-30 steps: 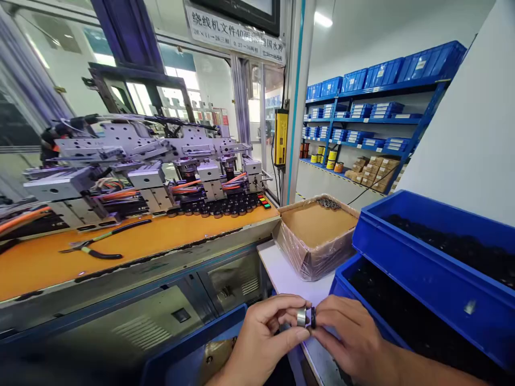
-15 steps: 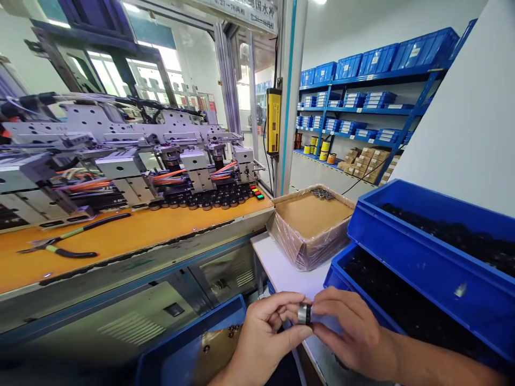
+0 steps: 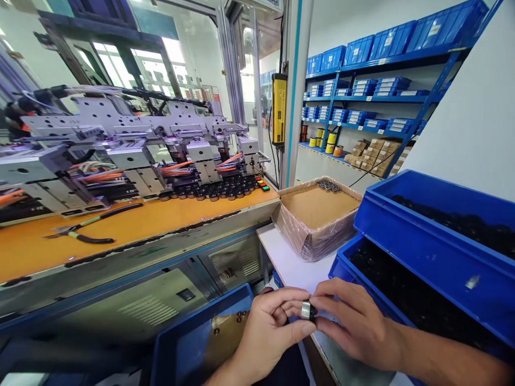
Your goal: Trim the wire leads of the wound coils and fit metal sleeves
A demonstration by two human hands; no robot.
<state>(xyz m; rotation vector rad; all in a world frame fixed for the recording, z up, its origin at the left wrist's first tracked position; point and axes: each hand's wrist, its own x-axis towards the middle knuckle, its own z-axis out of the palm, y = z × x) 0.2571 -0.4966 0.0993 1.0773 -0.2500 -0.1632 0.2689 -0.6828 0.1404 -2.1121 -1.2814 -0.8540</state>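
Note:
A small silver-and-black ring-shaped part (image 3: 306, 310) sits between my two hands, low in the middle of the view. My left hand (image 3: 270, 329) pinches it between thumb and fingers, from the left. From the right, the fingertips of my right hand (image 3: 354, 321) close on the black side of the same part. The fingers cover some of it, so its far side is hidden. Below and left of my left hand is a blue bin (image 3: 189, 338) with a few small parts on brown sheeting.
Two stacked blue bins (image 3: 432, 252) of black parts stand at right. A plastic-wrapped cardboard box (image 3: 309, 236) holds a few rings at its back corner. On the orange bench (image 3: 153, 225) lie pliers (image 3: 90, 224) and rows of dark ring parts (image 3: 217, 188), before a machine (image 3: 132, 155).
The camera view has shifted, so the bench and machine sit farther right and slightly higher. Both hands keep hold of the ring part, which has turned a little and shows more silver.

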